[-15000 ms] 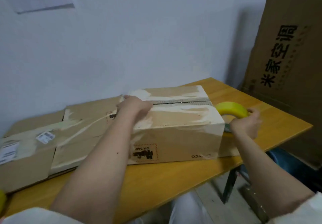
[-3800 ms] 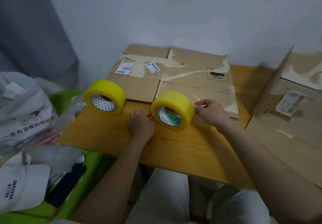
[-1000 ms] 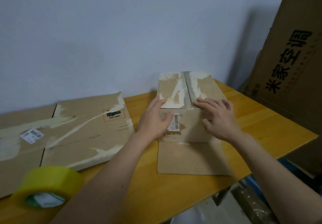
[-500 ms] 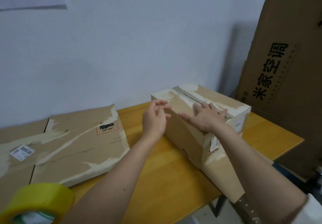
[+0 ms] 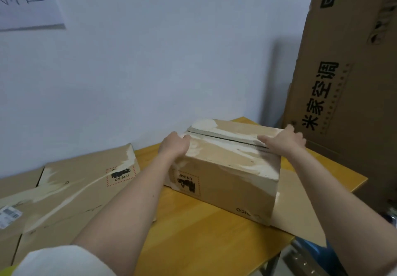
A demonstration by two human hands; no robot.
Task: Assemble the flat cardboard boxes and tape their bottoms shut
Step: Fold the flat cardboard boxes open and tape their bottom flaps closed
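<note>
An assembled brown cardboard box (image 5: 227,179) sits on the wooden table (image 5: 199,237), its print upside down and its closed flaps facing up with a seam along the top. My left hand (image 5: 174,146) grips the box's left top corner. My right hand (image 5: 283,139) lies over the right end of the top, fingers wrapped over the far edge. One loose flap (image 5: 298,207) lies flat on the table at the box's right. Flattened cardboard boxes (image 5: 71,192) lie on the left of the table.
A tall cardboard carton (image 5: 352,86) with black printed characters stands at the right, close to the table's corner. A white wall (image 5: 150,61) runs behind the table, with a sheet of paper (image 5: 28,1) stuck at the upper left. The table's right edge drops off beside the flap.
The box has been turned so its long side faces me. My hands have spread from its middle to its two ends. The yellow tape roll has left the view.
</note>
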